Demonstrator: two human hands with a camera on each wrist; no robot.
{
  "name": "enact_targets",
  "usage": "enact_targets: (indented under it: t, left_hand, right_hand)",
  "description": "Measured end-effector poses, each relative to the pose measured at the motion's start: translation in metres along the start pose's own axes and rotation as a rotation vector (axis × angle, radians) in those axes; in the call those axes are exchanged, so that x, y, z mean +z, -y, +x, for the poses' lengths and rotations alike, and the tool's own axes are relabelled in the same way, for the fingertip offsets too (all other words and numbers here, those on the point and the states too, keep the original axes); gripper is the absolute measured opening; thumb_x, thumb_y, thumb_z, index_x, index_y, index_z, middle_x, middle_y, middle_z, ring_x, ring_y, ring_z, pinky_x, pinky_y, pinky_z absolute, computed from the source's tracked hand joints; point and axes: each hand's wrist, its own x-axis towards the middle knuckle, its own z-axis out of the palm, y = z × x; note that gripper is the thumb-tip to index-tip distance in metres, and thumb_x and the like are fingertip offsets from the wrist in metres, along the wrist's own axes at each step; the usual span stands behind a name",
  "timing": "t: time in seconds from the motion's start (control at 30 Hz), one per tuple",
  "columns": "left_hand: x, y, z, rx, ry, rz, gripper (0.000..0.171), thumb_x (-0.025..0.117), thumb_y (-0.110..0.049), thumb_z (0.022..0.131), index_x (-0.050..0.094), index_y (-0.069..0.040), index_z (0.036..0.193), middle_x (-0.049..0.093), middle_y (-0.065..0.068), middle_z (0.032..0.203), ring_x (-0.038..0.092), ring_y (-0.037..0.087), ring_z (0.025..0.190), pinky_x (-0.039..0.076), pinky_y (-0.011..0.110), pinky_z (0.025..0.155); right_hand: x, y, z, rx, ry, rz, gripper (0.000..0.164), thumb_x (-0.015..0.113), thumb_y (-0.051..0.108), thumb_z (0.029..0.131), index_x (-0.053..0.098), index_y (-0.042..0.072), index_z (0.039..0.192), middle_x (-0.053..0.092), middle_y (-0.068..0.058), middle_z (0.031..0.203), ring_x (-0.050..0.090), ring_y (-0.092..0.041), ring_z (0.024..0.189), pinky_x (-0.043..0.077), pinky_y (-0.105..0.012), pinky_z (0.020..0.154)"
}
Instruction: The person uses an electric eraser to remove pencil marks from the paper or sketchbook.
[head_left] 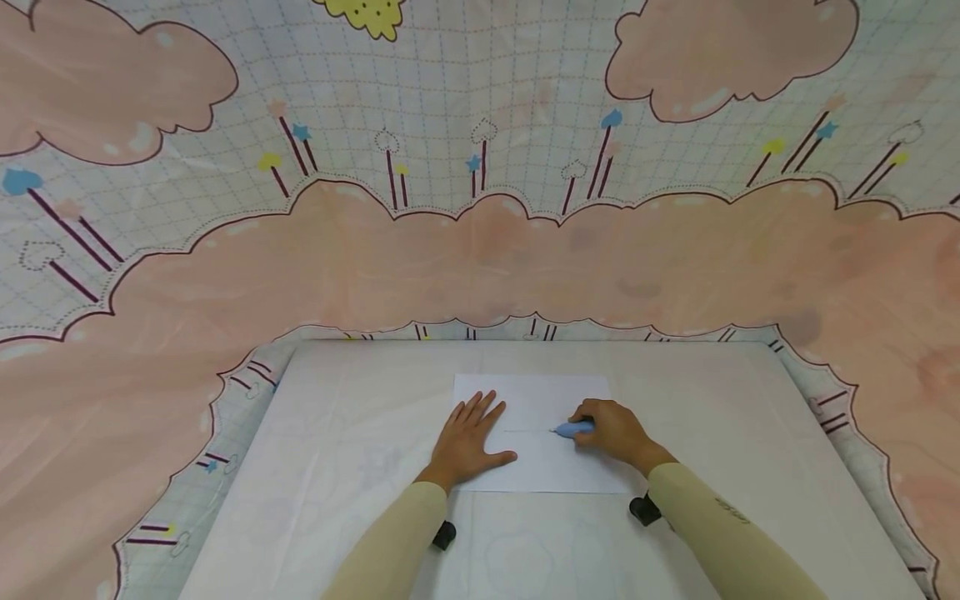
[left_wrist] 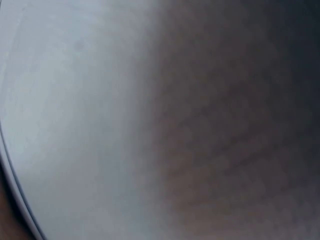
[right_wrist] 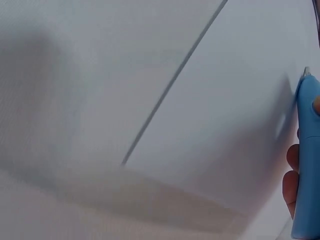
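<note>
A white sheet of paper [head_left: 540, 475] lies on the table. My left hand [head_left: 463, 446] rests flat on its left part, fingers spread and thumb pointing right. Over the right part, my right hand [head_left: 617, 429] grips a thick blue pen-shaped tool [head_left: 573, 429], its thin metal tip at the paper and pointing left. A faint line runs across the sheet left of the tip. In the right wrist view the blue tool [right_wrist: 307, 165] shows at the right edge, with curled fingers [right_wrist: 291, 187] against it. The left wrist view is blurred, with the left palm [left_wrist: 225, 135] dark and close.
A white-covered table [head_left: 360, 417] spreads around the paper. Behind and beside it hangs or lies a patterned cloth [head_left: 480, 267] with peach cloud shapes. Small black devices sit at the left wrist [head_left: 444, 535] and the right wrist [head_left: 645, 510].
</note>
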Motion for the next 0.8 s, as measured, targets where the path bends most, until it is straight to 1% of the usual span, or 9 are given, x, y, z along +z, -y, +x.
enact_targets:
  t: [0.1, 0.27, 0.6, 0.8]
  left_hand:
    - [-0.001, 0.0, 0.0, -0.001, 0.001, -0.003, 0.092, 0.046, -0.078, 0.085, 0.028, -0.024, 0.157, 0.017, 0.0, 0.165, 0.012, 0.023, 0.153, 0.015, 0.048, 0.123]
    - [-0.001, -0.001, -0.001, -0.02, 0.027, 0.004, 0.094, 0.044, -0.081, 0.084, 0.024, -0.026, 0.158, 0.013, -0.003, 0.166, 0.008, 0.02, 0.153, 0.011, 0.045, 0.124]
    - [0.0, -0.001, 0.0, -0.025, 0.033, 0.015, 0.094, 0.042, -0.082, 0.084, 0.023, -0.027, 0.158, 0.012, -0.005, 0.166, 0.007, 0.019, 0.153, 0.011, 0.045, 0.124]
    - [-0.001, -0.001, -0.001, -0.03, 0.044, 0.022, 0.094, 0.042, -0.082, 0.084, 0.024, -0.027, 0.158, 0.012, -0.005, 0.166, 0.006, 0.019, 0.153, 0.01, 0.045, 0.124]
  right_hand:
    - [-0.004, -0.003, -0.002, 0.014, 0.003, -0.002, 0.023, 0.083, 0.018, 0.078, 0.076, 0.011, 0.098, 0.072, 0.001, 0.101, 0.066, -0.018, 0.092, 0.055, -0.044, 0.088]
    - [-0.007, -0.004, -0.002, 0.022, 0.017, 0.002, 0.022, 0.083, 0.019, 0.078, 0.075, 0.011, 0.098, 0.072, 0.0, 0.102, 0.066, -0.018, 0.093, 0.055, -0.044, 0.09]
    - [-0.002, 0.004, 0.003, -0.041, 0.024, 0.009, 0.021, 0.083, 0.017, 0.078, 0.075, 0.013, 0.097, 0.071, 0.002, 0.1, 0.064, -0.014, 0.09, 0.056, -0.042, 0.088]
    - [0.003, 0.012, 0.007, -0.05, 0.03, 0.0, 0.021, 0.083, 0.018, 0.078, 0.075, 0.012, 0.097, 0.071, 0.003, 0.099, 0.064, -0.014, 0.09, 0.056, -0.041, 0.089]
